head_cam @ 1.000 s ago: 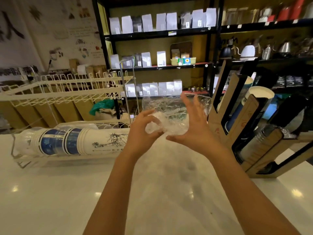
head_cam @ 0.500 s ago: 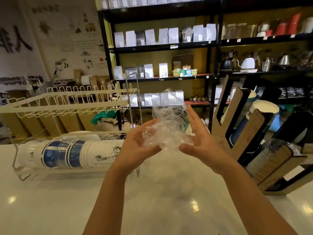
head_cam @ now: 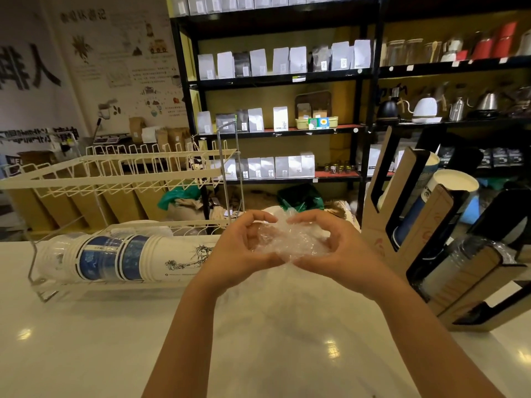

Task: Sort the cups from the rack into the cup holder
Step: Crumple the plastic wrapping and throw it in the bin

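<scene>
Both hands, left hand (head_cam: 244, 248) and right hand (head_cam: 330, 248), pressed around crumpled plastic wrap (head_cam: 287, 242) at frame centre; risk of springing loose onto counter (head_cam: 86, 354), cups (head_cam: 120, 258) left unsorted

A glossy white counter (head_cam: 86, 349) carries two things, well apart. On its left stands a white wire rack (head_cam: 120, 179), with a sleeve of nested paper cups (head_cam: 123, 261) lying on its side in the lower tier. On the right sits a slanted cardboard cup holder (head_cam: 431, 248) with cup stacks in its slots.

White cups (head_cam: 120, 261), blue bands
</scene>
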